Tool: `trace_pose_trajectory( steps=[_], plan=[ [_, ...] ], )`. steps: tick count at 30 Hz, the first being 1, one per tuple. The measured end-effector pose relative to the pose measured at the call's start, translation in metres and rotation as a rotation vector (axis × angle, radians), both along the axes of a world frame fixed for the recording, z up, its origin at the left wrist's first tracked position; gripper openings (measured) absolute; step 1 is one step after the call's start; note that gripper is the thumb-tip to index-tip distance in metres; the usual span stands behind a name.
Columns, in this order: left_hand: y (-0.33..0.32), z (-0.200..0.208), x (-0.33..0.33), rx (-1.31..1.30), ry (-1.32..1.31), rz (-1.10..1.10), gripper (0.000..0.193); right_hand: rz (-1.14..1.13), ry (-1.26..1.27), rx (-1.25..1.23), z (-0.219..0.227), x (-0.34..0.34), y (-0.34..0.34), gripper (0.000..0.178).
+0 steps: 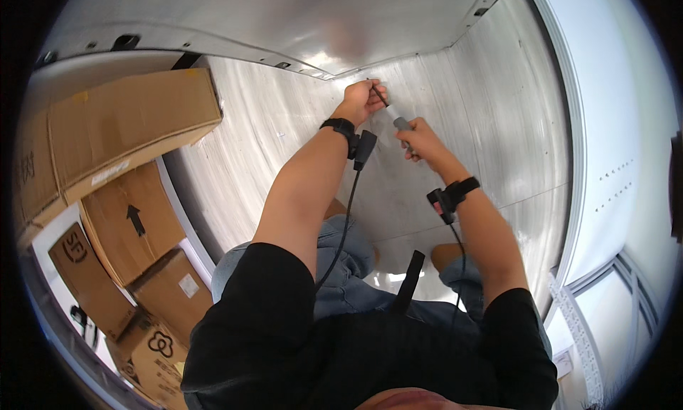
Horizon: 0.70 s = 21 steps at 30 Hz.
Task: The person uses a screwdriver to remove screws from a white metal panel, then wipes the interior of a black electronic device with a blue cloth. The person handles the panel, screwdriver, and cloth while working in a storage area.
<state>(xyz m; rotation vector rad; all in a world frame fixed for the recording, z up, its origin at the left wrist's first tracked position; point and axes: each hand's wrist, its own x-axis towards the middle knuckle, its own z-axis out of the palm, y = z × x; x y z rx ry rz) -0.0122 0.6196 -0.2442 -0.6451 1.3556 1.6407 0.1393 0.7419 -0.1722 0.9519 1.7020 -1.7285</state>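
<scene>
Head view: both hands meet on a slim grey-handled tool with a thin dark shaft (pixel 395 115), held out against the brushed metal wall (pixel 491 125). The left hand (pixel 361 99) has its fingers closed round the shaft tip, likely to steady it, while the right hand (pixel 420 139) grips the handle. Brown cardboard boxes (pixel 128 125) are stacked well apart to the left.

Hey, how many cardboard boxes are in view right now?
5, all at left: top box, arrow box, box at the edge, labelled box, bottom box. More may be hidden.
</scene>
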Motion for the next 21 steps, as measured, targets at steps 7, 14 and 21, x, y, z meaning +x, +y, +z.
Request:
trace_pose_trajectory(
  steps=[7, 14, 21],
  plan=[
    [-0.014, 0.004, -0.004, -0.155, 0.151, -0.131, 0.02, -0.302, 0.027, -0.217, -0.048, 0.026, -0.057, 0.042],
    [-0.013, -0.001, -0.013, -0.159, 0.22, -0.032, 0.015, -0.271, 0.046, -0.206, -0.042, 0.012, -0.051, 0.035],
    [-0.013, -0.001, -0.013, -0.143, 0.236, -0.04, 0.016, -0.301, 0.022, -0.24, -0.036, 0.011, -0.05, 0.034]
  ],
)
